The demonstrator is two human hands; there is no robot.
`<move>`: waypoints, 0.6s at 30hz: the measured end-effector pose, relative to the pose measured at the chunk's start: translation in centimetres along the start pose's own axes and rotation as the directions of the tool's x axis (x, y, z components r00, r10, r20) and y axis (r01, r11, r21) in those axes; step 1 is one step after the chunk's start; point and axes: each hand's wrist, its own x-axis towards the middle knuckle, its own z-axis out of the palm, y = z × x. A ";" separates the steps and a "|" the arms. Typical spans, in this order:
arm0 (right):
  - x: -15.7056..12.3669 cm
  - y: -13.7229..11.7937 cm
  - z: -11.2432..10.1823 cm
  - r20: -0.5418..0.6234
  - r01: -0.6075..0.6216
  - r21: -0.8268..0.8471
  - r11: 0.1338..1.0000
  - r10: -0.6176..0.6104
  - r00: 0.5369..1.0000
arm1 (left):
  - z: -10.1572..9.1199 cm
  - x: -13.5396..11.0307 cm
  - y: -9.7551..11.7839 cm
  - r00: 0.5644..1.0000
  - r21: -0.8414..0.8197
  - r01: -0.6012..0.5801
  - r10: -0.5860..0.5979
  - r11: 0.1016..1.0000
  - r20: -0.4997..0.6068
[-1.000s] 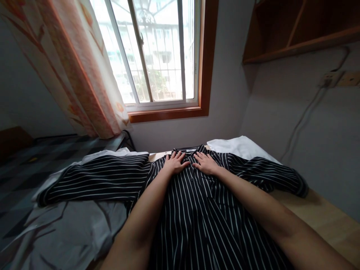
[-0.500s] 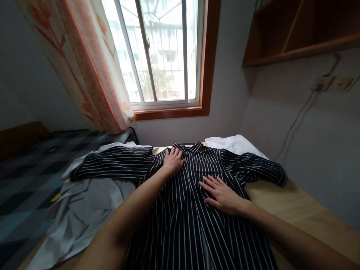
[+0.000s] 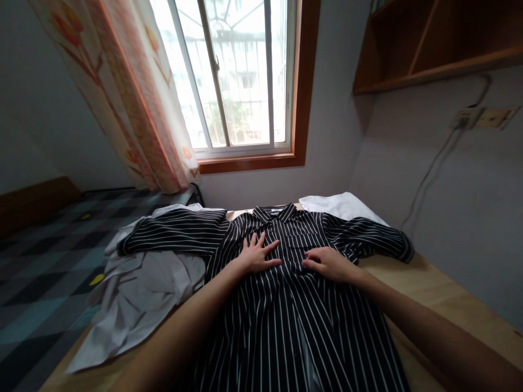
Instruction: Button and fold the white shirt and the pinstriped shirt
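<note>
A black shirt with thin white stripes (image 3: 286,321) lies face up on a wooden table (image 3: 433,294), collar toward the window and both sleeves spread out sideways. My left hand (image 3: 256,255) rests flat on the shirt's chest, fingers spread apart. My right hand (image 3: 329,263) lies palm down beside it on the chest near the pocket, fingers stretched. Neither hand holds anything.
A pale grey garment (image 3: 134,294) lies crumpled under the shirt's left sleeve, hanging over the table's left edge. A white cloth (image 3: 339,206) sits behind the right shoulder. Beyond are a window (image 3: 232,76), a flowered curtain (image 3: 131,92), a wall shelf (image 3: 437,49) and a socket with cable (image 3: 466,117).
My left hand slid down from the collar to the chest. My right hand first dropped down the shirt front, then moved back up beside the left.
</note>
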 end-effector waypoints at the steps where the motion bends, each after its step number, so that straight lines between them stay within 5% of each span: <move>1: 1.3 -0.6 -0.4 -0.048 -0.059 -0.010 0.998 0.058 0.997 | -0.6 0.1 0.1 1.000 -0.011 0.006 -0.005 1.000 0.025; 6: 9.7 -3.7 0.2 -0.249 -0.239 -0.043 0.970 0.222 0.943 | -4.9 1.7 0.0 0.981 -0.082 0.013 0.003 0.997 0.196; 9: 13.2 -4.5 2.1 -0.266 -0.312 -0.081 0.947 0.281 0.922 | -6.2 3.0 -0.3 0.970 -0.027 0.231 -0.228 0.973 0.085; 11: 14.3 -4.7 3.4 -0.287 -0.341 -0.116 0.933 0.297 0.911 | -5.6 3.9 -0.3 0.935 -0.011 0.346 -0.346 0.938 -0.084; 14: 14.6 -4.6 4.7 -0.347 -0.345 -0.158 0.925 0.275 0.896 | -2.9 5.0 0.1 0.888 -0.071 0.337 -0.342 0.939 -0.308; 18: 14.3 -4.2 4.9 -0.393 -0.383 -0.176 0.907 0.292 0.872 | 0.0 6.2 0.4 0.843 -0.187 0.309 -0.360 0.932 -0.399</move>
